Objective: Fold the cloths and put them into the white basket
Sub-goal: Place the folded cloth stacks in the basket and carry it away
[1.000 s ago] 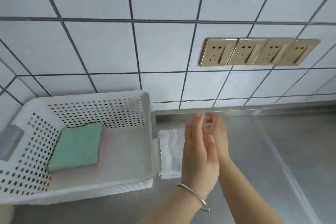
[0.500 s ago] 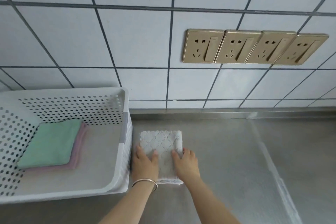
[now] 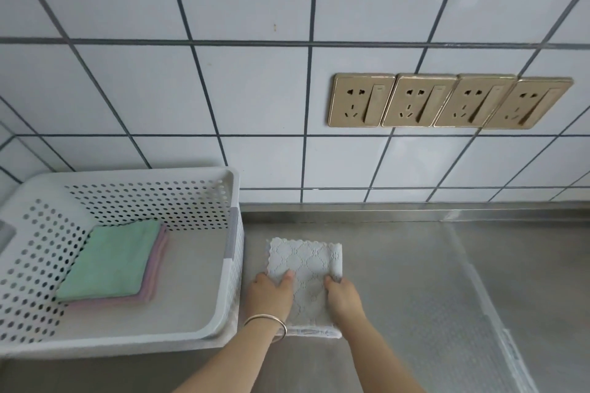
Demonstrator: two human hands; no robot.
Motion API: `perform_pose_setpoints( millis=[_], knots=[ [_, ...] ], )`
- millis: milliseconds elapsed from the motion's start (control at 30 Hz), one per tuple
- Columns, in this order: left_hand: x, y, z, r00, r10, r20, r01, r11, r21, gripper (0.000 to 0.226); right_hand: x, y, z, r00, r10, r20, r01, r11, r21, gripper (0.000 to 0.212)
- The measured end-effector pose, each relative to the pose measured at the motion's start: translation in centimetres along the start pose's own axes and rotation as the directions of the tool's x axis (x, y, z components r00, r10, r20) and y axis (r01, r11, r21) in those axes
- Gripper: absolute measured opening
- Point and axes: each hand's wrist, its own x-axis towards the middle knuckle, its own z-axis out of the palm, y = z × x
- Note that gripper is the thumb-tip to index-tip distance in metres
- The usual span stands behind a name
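Observation:
A folded white patterned cloth point(image 3: 305, 265) lies flat on the steel counter, just right of the white perforated basket point(image 3: 234, 233). My left hand point(image 3: 269, 293), with a bangle on its wrist, grips the cloth's left edge, thumb on top. At the cloth's right edge my right hand point(image 3: 343, 295) holds on with curled fingers. Inside the basket, a folded green cloth point(image 3: 111, 262) sits on a folded pink cloth point(image 3: 155, 277) toward the far left.
The steel counter point(image 3: 415, 297) stretches away to the right. A tiled wall rises directly behind it, carrying a row of gold sockets point(image 3: 447, 102). The basket's right wall stands very close to my left hand.
My hands came down from in front of me onto the cloth, pressed it flat, and have now slid apart to its left and right edges. The camera has shifted.

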Motion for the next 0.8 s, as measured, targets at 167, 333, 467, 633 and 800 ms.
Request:
perform_pose_setpoints(
  millis=[167, 333, 467, 633, 800],
  knots=[
    [-4.9, 3.6, -2.1, 0.982, 0.187, -0.006, -0.183, 0.955, -0.231, 0.051, -4.9, -2.9, -4.4, 0.957, -0.220, -0.190, 0.232, 0.972, 0.043, 0.026],
    [-11.6, 8.4, -8.7, 0.895, 0.434, -0.106, -0.436, 0.795, -0.421, 0.030, -12.5, -8.6, -7.4, 0.779, -0.475, -0.409, 0.516, 0.857, -0.012, 0.029],
    [-13.3, 8.7, -17.5, 0.782, 0.571, -0.249, -0.623, 0.704, -0.341, 0.027, -18.1, -13.7, -4.6, 0.675, -0.612, -0.412, 0.682, 0.731, 0.030, 0.031],
    [-9.4, 5.6, -26.7, 0.785, 0.524, -0.330, -0.584, 0.803, -0.114, 0.046, -19.2, -18.3, 4.7, 0.818, -0.573, -0.045, 0.565, 0.787, 0.248, 0.020],
    [0.3, 1.4, -30.0, 0.958, 0.274, -0.087, -0.268, 0.961, 0.073, 0.063, -14.4, -20.2, 13.6, 0.934, -0.326, 0.146, 0.317, 0.945, 0.087, 0.019]
  ],
)
